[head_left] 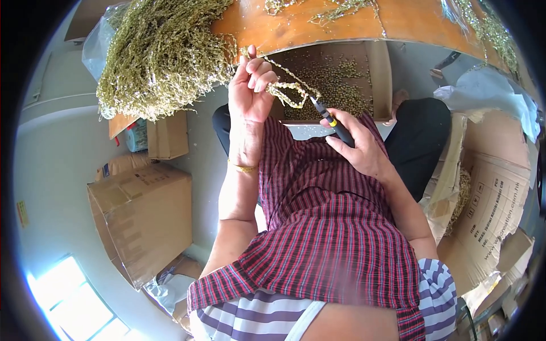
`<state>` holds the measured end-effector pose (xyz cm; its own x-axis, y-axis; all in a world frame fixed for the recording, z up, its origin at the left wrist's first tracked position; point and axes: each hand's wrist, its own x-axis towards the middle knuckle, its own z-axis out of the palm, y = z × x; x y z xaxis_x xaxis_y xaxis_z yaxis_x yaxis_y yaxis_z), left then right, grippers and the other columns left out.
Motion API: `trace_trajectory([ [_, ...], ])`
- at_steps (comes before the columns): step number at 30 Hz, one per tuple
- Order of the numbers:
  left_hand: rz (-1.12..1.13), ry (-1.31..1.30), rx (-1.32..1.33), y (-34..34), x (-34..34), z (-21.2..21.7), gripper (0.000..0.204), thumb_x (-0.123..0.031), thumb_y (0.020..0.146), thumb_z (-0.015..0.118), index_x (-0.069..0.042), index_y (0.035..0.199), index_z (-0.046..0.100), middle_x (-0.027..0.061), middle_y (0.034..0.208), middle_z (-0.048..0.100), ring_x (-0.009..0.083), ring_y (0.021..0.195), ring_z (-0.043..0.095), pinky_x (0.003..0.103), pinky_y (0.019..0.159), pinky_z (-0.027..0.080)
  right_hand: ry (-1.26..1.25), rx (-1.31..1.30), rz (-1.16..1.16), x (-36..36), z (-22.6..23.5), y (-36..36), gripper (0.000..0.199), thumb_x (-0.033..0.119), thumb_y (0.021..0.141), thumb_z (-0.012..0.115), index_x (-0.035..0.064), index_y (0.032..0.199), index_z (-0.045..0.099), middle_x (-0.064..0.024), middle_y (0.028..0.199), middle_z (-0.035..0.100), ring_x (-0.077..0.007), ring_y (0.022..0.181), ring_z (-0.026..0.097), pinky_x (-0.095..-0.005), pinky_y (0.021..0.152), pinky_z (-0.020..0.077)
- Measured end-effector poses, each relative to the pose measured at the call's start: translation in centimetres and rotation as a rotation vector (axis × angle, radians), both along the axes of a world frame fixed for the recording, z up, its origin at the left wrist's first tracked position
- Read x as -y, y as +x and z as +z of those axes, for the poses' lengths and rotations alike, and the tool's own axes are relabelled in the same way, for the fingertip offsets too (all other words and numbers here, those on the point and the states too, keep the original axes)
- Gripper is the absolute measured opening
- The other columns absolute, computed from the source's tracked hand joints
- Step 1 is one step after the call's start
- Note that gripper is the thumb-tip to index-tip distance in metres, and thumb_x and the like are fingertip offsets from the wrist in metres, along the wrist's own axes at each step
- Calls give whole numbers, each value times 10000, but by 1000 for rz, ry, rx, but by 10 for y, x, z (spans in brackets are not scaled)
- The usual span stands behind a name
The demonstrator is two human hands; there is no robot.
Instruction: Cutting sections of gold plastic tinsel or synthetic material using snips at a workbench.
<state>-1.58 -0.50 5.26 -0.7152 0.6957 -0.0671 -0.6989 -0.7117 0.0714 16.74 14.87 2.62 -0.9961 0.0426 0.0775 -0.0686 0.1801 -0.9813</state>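
The right hand (364,143) grasps black-and-yellow pliers (342,132), their tip at 1 looped gold strand (285,102) just left of that grip; the left hand (253,91) pinches the strand. Below both grips sits 1 box (383,79) of gold beads (341,85); beyond, leftward, 1 gold bundle (165,57) overhangs the orange table (398,18).

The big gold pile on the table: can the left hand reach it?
Probably yes: the left hand is right beside the gold pile, with nothing seen between them, though it holds a looped gold strand.
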Motion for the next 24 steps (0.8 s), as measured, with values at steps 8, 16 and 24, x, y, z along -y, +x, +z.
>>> trace_trajectory([
  [8,-54,-11,-25,7,-3,-6,252,-183,935,374,18,1033,490,19,678,427,74,513,299,200,453,287,-928,61,-235,20,-15,-29,446,129,844,512,-14,1232,343,-138,1077,513,-211,981,527,-333,829,426],
  [16,-79,-285,-155,12,-14,-22,233,-203,928,380,-21,1029,486,34,722,489,122,601,430,258,573,377,-896,168,-102,20,0,-46,314,98,828,549,14,1121,477,-45,877,542,-137,802,551,-260,725,433],
  [24,-105,-304,42,17,-19,-57,239,-240,936,351,-52,1047,448,97,939,575,202,762,540,361,660,469,-1339,24,-14,19,-10,-47,301,128,865,467,58,1154,419,-83,909,564,-178,905,541,-306,775,436],
])
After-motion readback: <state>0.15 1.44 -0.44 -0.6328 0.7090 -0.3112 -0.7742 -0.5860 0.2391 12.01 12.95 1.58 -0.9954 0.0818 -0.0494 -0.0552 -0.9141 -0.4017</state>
